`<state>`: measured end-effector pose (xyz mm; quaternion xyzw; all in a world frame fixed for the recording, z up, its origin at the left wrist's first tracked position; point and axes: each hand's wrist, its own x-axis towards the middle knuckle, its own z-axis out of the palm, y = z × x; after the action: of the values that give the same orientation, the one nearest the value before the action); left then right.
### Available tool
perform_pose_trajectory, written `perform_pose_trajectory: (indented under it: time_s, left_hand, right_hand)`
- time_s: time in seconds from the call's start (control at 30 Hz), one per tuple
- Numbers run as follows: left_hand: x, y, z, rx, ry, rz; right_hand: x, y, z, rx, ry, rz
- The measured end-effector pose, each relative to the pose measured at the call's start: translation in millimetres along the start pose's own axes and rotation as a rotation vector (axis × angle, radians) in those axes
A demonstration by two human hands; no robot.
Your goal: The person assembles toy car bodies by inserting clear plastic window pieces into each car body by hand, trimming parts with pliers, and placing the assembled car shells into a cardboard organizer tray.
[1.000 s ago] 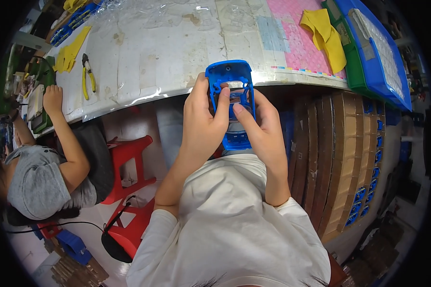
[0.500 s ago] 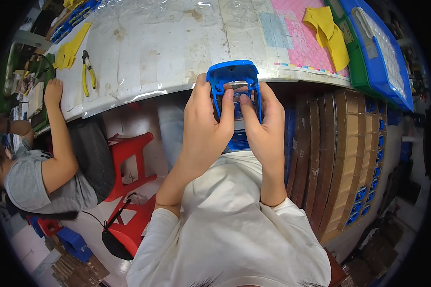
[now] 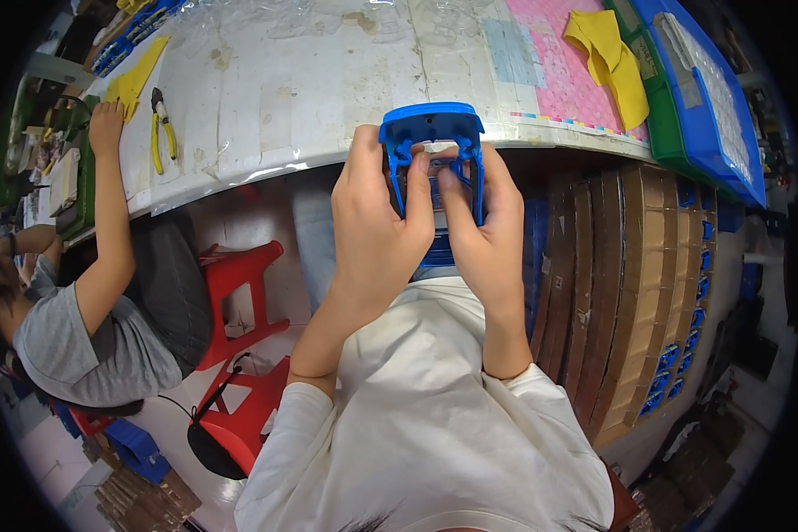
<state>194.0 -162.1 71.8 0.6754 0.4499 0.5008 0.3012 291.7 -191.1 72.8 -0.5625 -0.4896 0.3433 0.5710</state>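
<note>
A hollow blue plastic shell (image 3: 430, 116), which looks like a toy car body, is held up in front of me at the table's near edge. My left hand (image 3: 374, 217) is closed round its left side, and my right hand (image 3: 489, 222) grips the right side. Both thumbs reach inside the shell, close together near a small clear part in its opening. My other fingers are mostly hidden behind the shell. The shell's lower end shows below my thumbs, over my lap.
Yellow-handled pliers (image 3: 162, 133) lie on the table (image 3: 310, 97) at the left, near a yellow cloth (image 3: 139, 78) where a co-worker's hand (image 3: 106, 129) rests. Another yellow cloth (image 3: 607, 58) and blue and green bins (image 3: 714, 106) are at the right. Stacked trays (image 3: 629, 293) stand below. Red stools (image 3: 248, 297) are at left.
The shell and my hands have shifted slightly up and tilted; my thumbs have moved a little inside it. The co-worker's hand has moved forward to the yellow cloth.
</note>
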Motion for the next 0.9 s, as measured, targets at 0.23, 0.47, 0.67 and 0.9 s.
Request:
perform_pose_trajectory:
  time_s: [0.23,0.47,0.67,0.9]
  left_hand:
    - [1.0,-10.6,2.1,-0.189,0.082,-0.100]
    - [2.5,-7.4,2.3,-0.229,0.041,-0.142]
    - [-10.9,-16.9,0.4,-0.142,-0.067,-0.063]
    - [-23.6,-13.8,8.4,-0.581,-0.161,-0.379]
  right_hand:
    - [-10.9,13.8,-10.1,0.134,-0.225,0.153]
    - [-12.5,11.0,-6.1,0.101,-0.145,0.127]
    - [-13.4,9.2,-8.3,0.099,-0.122,0.181]
    - [-13.8,13.7,-6.1,0.069,-0.114,0.113]
